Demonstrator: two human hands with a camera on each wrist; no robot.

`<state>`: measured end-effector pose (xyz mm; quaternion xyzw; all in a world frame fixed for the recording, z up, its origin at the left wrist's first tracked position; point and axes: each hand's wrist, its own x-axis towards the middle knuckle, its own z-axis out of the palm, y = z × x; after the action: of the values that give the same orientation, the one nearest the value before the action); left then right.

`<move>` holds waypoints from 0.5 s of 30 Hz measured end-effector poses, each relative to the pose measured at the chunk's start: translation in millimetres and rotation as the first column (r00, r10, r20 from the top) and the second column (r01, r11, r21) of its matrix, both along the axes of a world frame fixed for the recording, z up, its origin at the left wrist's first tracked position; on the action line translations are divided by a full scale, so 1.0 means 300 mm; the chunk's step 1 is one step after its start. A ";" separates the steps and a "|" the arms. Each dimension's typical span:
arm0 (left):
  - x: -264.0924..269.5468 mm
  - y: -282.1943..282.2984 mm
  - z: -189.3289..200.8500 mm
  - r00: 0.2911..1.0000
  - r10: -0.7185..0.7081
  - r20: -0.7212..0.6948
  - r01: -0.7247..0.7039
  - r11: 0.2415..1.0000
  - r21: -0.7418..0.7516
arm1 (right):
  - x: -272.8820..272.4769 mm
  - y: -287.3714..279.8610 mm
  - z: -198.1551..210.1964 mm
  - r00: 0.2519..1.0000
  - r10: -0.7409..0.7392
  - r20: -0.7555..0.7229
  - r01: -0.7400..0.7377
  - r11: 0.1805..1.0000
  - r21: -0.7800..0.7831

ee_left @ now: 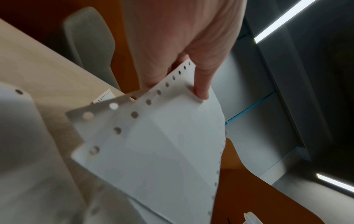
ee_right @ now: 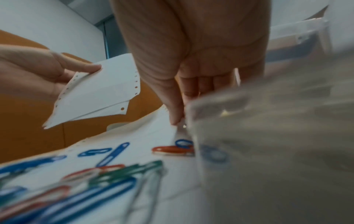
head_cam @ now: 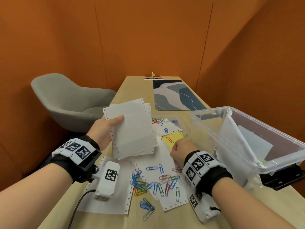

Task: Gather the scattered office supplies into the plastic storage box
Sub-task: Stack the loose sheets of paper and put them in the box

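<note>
My left hand (head_cam: 113, 124) holds a stack of white perforated sheets (head_cam: 133, 128) above the table, thumb on top; the left wrist view shows the thumb (ee_left: 200, 89) pressing the stack (ee_left: 162, 144). My right hand (head_cam: 179, 148) pinches the edge of a white sheet (head_cam: 165, 156) lying on the table, seen close in the right wrist view (ee_right: 178, 118). Several coloured paper clips (head_cam: 158, 180) lie on that sheet and beside it. A yellow note (head_cam: 176, 137) with a red clip lies just beyond my right hand. The clear plastic storage box (head_cam: 212, 109) stands at the right with paper inside.
Another perforated sheet (head_cam: 170, 129) with several clips lies farther back; one more (head_cam: 115, 202) lies under my left wrist. A patterned desk mat (head_cam: 175, 95) covers the far table. A grey chair (head_cam: 69, 101) stands left of the table. Orange walls enclose the space.
</note>
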<state>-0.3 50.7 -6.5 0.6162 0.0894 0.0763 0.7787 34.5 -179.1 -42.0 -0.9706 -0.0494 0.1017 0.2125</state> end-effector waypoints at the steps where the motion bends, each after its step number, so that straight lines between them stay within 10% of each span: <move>1: -0.003 -0.004 0.005 1.000 -0.027 0.009 0.027 1.000 -0.004 | -0.006 -0.009 0.013 0.999 -0.020 0.045 0.018 0.999 0.049; 15: 0.011 -0.137 0.061 0.978 -0.139 0.154 0.135 0.990 0.033 | -0.072 0.005 0.130 0.949 -0.092 0.302 -0.173 0.648 0.742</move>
<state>3.0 9.8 11.7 0.6215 -0.0154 0.0715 0.7800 12.9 -177.7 -2.9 -0.7934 -0.1425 -0.0786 0.5866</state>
